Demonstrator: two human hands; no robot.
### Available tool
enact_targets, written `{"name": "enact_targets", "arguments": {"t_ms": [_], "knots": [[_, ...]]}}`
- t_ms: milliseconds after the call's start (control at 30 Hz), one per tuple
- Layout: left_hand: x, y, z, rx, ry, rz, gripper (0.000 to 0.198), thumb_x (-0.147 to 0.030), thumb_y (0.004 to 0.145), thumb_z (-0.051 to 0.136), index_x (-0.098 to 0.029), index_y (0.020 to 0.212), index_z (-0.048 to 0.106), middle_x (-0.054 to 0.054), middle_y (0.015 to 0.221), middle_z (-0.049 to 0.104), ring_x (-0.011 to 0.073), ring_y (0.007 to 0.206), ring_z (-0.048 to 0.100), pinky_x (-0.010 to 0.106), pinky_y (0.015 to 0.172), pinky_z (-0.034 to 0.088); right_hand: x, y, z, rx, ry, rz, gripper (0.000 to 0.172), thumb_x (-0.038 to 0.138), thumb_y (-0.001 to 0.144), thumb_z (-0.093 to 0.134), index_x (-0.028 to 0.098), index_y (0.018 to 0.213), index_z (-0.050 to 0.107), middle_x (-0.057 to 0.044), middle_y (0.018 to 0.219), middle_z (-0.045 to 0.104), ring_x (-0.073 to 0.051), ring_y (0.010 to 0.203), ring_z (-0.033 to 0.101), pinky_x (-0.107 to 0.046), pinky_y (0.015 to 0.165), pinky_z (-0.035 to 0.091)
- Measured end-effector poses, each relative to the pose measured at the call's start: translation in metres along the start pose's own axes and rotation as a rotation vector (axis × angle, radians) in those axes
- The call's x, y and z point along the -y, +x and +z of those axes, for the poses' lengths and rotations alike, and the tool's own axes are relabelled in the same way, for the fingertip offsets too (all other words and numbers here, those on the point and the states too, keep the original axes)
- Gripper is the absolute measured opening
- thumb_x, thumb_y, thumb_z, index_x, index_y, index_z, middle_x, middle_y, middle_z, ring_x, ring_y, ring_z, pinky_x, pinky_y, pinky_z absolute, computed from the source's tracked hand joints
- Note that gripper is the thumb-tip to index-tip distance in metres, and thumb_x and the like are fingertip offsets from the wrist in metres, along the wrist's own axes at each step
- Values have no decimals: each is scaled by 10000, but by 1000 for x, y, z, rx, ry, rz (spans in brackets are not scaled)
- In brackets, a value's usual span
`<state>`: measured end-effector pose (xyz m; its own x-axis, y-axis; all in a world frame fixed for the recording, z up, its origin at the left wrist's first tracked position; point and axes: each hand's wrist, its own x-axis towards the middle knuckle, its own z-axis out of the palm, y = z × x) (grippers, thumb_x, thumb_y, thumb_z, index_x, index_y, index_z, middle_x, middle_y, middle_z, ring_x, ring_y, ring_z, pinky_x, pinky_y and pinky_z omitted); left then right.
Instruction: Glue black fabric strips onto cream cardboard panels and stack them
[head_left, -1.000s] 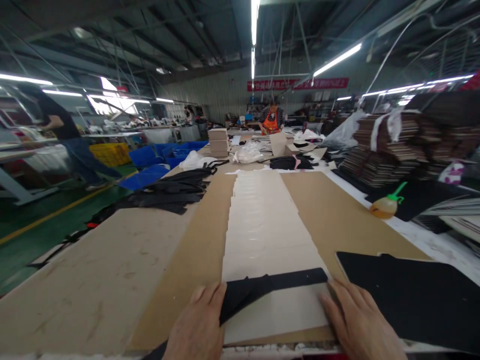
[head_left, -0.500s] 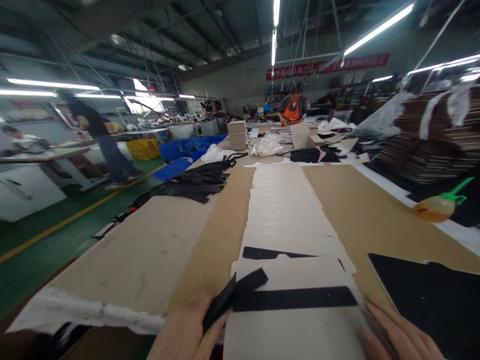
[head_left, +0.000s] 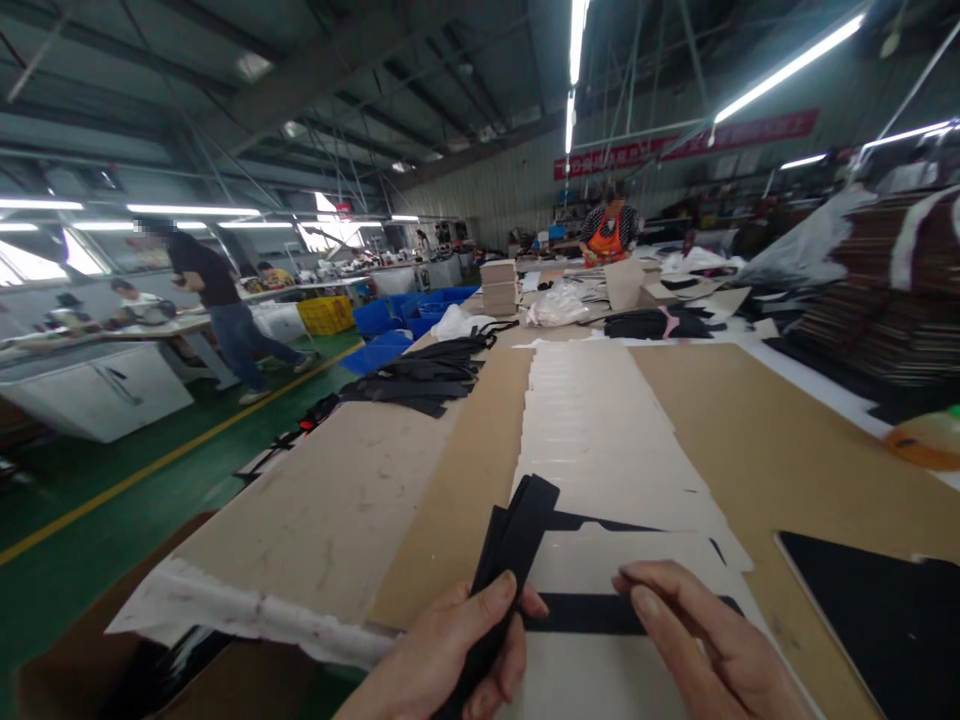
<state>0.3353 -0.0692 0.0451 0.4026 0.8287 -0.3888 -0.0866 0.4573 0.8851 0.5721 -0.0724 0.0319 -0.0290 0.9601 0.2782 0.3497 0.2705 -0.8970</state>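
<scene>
My left hand (head_left: 442, 660) grips a small bundle of black strips (head_left: 514, 545) that stands up from my fist. My right hand (head_left: 705, 640) hovers beside it, thumb and forefinger pinched together just over a black strip (head_left: 581, 612) lying flat across a white card (head_left: 600, 680). Behind that card a long row of overlapping white cards (head_left: 592, 430) runs away down the brown board (head_left: 757, 450). Another black strip (head_left: 592, 522) peeks out under the nearest card's far edge.
A black sheet (head_left: 885, 600) lies at the right. Black pieces (head_left: 420, 375) are piled at the left edge of the table. An orange bottle (head_left: 930, 440) lies far right. A person in an orange apron (head_left: 611, 230) works at the far end; another person (head_left: 217, 300) walks on the green floor.
My left hand lifted the bundle of black strips off the card and raised it upright. My right hand moved left from the card's right edge toward the flat strip. The view swung left.
</scene>
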Motion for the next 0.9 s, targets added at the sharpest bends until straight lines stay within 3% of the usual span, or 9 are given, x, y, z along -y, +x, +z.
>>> {"name": "enact_targets", "arguments": {"t_ms": [100, 167, 267, 367, 500, 600, 733, 800, 900], "knots": [[1, 0, 9, 31, 97, -8, 594, -672, 841, 517, -122, 1062, 563, -41, 516, 544, 54, 335, 346, 182, 364, 243, 6, 10, 10, 6, 264, 171, 494, 503, 871, 612, 251, 1292, 561, -84, 1112, 696, -188, 813, 671, -286, 706, 535], [2, 0, 14, 65, 206, -34, 608, -693, 831, 521, -136, 1069, 566, -34, 538, 563, 62, 369, 385, 183, 391, 259, 9, 16, 16, 31, 479, 279, 563, 515, 888, 598, 232, 1360, 480, -56, 908, 708, -140, 621, 608, -251, 558, 478], [5, 1, 21, 110, 292, -74, 649, -734, 810, 514, -149, 1084, 571, -34, 561, 568, 67, 394, 404, 187, 414, 267, 11, 23, 19, 85, 723, 372, 437, 486, 866, 657, 195, 1185, 587, 38, 571, 583, -88, 485, 468, -193, 474, 351], [7, 4, 27, 171, 272, -41, 686, -764, 819, 448, -144, 1078, 582, -38, 551, 547, 63, 375, 366, 192, 407, 246, 9, 22, 22, 112, 828, 400, 323, 463, 821, 721, 171, 934, 644, 50, 508, 536, -59, 461, 408, -179, 475, 305], [6, 9, 35, 236, 263, -8, 667, -767, 834, 404, -142, 978, 588, -35, 555, 519, 63, 375, 339, 204, 397, 221, 7, 13, 29, 202, 896, 436, 343, 490, 806, 723, 171, 895, 633, 47, 493, 533, -77, 449, 426, -207, 484, 328], [0, 10, 42, 161, 307, -29, 613, -744, 838, 430, -163, 978, 565, -64, 565, 444, 69, 396, 285, 216, 396, 205, 9, 6, 32, 110, 800, 442, 380, 501, 809, 715, 186, 999, 618, 47, 517, 541, -95, 478, 454, -210, 491, 342], [-12, 6, 48, -94, 701, 132, 373, -554, 889, 510, -190, 930, 579, 4, 723, 573, 145, 625, 509, 254, 563, 321, 16, -1, 29, -98, 676, 399, 512, 537, 751, 748, 235, 1126, 575, -7, 793, 636, -128, 607, 539, -227, 534, 423], [-15, 4, 52, -183, 895, 165, 271, -472, 877, 545, -201, 892, 558, 53, 789, 640, 209, 709, 586, 291, 602, 315, 22, -7, 30, -96, 722, 392, 559, 534, 674, 800, 242, 1099, 585, -38, 916, 660, -166, 710, 600, -265, 621, 489], [-14, 1, 58, -242, 1049, 146, 188, -388, 829, 584, -219, 883, 522, 87, 812, 665, 268, 716, 623, 320, 595, 283, 32, -12, 35, 18, 793, 420, 518, 503, 619, 835, 242, 1017, 630, -31, 868, 685, -216, 808, 635, -313, 732, 523]]}}
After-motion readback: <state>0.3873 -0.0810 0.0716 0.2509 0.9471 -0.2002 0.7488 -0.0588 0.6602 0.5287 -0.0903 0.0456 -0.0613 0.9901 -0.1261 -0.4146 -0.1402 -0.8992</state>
